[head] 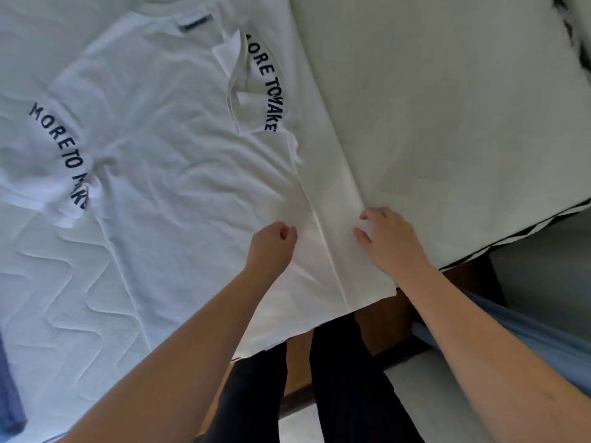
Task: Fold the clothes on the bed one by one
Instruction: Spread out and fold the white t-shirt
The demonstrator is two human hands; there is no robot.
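Note:
A white T-shirt (166,148) lies spread flat on the bed, with black lettering on both sleeves. Its right side is folded inward along a long straight crease (323,238), and its hem hangs slightly over the bed's near edge. My left hand (273,244) rests on the shirt just left of the crease. Its fingers are curled tight and seem to pinch the fabric. My right hand (388,241) lies on the folded strip to the right of the crease, fingers spread and pressing the cloth down.
The quilted white mattress (64,282) extends to the left, and a plain white section (447,107) lies to the right. A blue garment (9,394) sits at the lower left edge. Light blue cloth (527,334) hangs at my right side. My black-clad legs (339,378) stand against the bed edge.

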